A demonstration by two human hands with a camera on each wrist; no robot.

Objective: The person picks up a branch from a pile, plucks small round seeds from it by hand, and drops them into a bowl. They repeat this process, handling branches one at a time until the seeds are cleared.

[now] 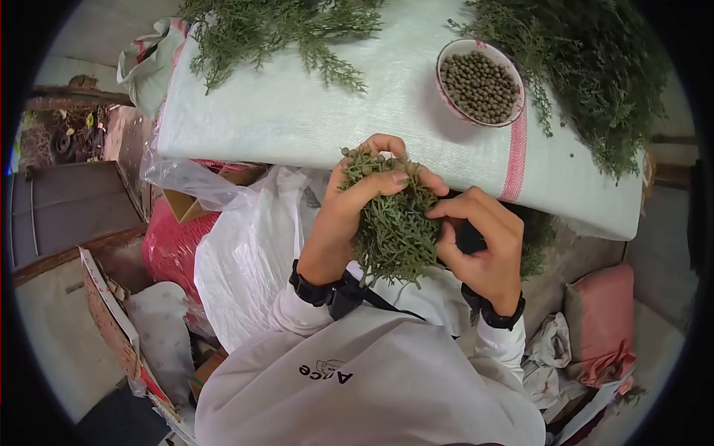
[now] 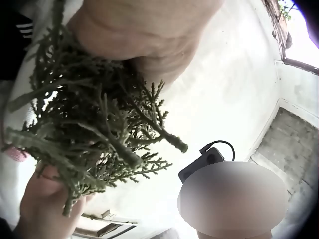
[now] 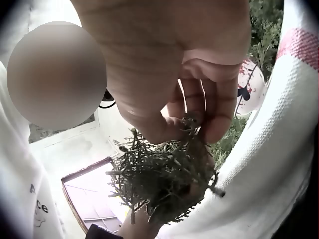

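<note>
My left hand (image 1: 346,208) grips a thick bunch of green evergreen sprigs (image 1: 398,241) just below the edge of the white sack surface. The thumb lies across the top of the bunch, and a few small round berries show near the fingertips. Cut stem ends (image 2: 177,143) stick out of it in the left wrist view. From the right side, my right hand (image 1: 487,241) pinches a sprig tip (image 3: 190,122) at the bunch between thumb and fingers.
A white bowl (image 1: 481,46) of round green-brown berries (image 1: 480,88) stands on the white woven sack (image 1: 297,123). Loose evergreen branches (image 1: 282,33) lie at the back left, with a larger heap (image 1: 587,82) at the right. Plastic sheeting (image 1: 242,260) hangs at the left.
</note>
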